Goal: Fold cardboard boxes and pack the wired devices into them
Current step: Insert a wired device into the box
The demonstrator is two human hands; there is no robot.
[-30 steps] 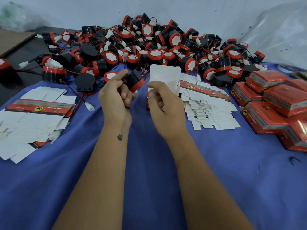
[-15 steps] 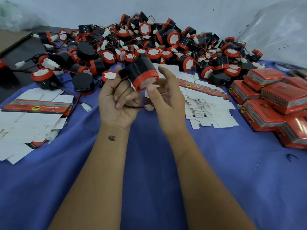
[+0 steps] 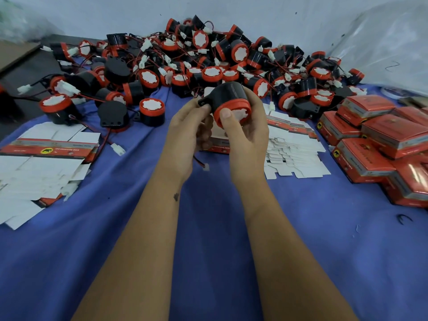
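Both hands now grip one wired device point(image 3: 230, 101): my right hand point(image 3: 246, 133) has closed round its red rim, thumb on the white face, while my left hand point(image 3: 190, 130) pinches its black bracket; its wire dangles below my left palm, so boxing comes next

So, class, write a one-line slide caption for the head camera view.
Both hands hold a black-and-red wired device above a blue cloth, between flat cartons and packed boxes.
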